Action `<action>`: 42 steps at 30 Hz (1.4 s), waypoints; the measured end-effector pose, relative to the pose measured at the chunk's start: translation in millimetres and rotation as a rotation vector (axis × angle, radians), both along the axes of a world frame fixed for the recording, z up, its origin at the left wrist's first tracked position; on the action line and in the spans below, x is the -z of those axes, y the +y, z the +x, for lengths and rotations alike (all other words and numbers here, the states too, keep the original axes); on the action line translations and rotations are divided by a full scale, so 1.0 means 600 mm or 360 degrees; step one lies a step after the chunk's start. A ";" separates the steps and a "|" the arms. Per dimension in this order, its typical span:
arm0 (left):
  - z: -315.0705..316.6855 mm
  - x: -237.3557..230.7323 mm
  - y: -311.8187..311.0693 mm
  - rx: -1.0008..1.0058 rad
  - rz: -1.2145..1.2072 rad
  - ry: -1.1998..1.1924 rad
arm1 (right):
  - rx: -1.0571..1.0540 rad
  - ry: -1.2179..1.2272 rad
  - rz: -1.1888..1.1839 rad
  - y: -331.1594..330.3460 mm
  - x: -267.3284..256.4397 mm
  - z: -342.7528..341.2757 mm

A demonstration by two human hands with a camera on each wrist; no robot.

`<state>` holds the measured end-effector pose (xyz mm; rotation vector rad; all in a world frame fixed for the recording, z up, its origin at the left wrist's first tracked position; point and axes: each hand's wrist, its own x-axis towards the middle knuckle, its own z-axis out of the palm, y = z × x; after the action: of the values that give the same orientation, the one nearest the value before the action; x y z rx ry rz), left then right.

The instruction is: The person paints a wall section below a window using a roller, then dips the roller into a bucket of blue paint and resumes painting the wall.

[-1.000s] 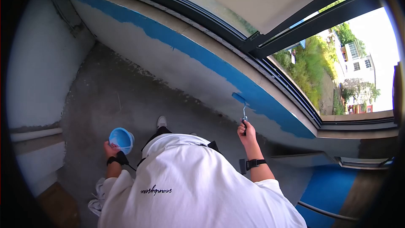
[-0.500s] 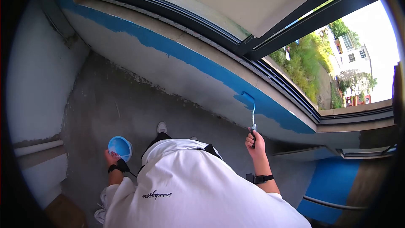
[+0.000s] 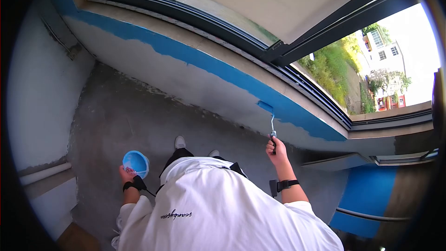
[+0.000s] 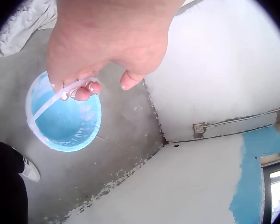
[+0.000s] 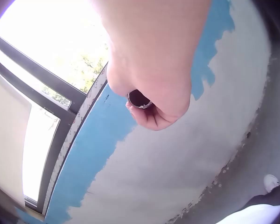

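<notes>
In the head view a small roller (image 3: 265, 106) lies against the wall at the lower edge of the blue paint band (image 3: 223, 75). My right hand (image 3: 278, 151) grips its handle; in the right wrist view the fingers of my right hand (image 5: 149, 79) curl round the dark handle end (image 5: 139, 99), and the roller head is hidden. At the lower left, my left hand (image 3: 127, 175) holds a bucket (image 3: 147, 162). The left wrist view shows the fingers of my left hand (image 4: 107, 51) hooked under the white bucket handle (image 4: 49, 103), with light blue paint (image 4: 60, 121) inside the bucket.
A window frame (image 3: 204, 25) and sill (image 3: 186, 38) run above the blue band. Grey floor (image 3: 121, 111) lies below the wall. A pipe (image 3: 45, 173) stands out at the left. A blue panel (image 3: 364, 190) is at the right, and pale cloth (image 4: 25, 28) lies beside the bucket.
The roller moved right and up over the wall, then back left and slightly down toward the band's lower edge. My right hand moved with it. The bucket has shifted slightly in the head view.
</notes>
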<state>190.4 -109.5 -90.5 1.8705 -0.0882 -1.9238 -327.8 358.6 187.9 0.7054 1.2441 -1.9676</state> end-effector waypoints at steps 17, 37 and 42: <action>-0.039 -0.047 -0.094 0.0101 0.0068 0.0000 | 0.0081 0.0037 0.0093 -0.054 0.037 0.001; -0.045 -0.166 -0.074 0.0289 -0.0045 -0.0234 | 0.0017 0.0087 0.0030 -0.020 0.057 0.001; -0.032 -0.190 -0.049 0.0216 -0.0022 -0.0221 | -0.0046 0.0282 -0.0048 0.023 0.028 0.024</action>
<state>171.0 -138.8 23.7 2.0341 -0.2779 -1.8720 -313.5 372.6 170.8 0.5039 1.3179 -2.0559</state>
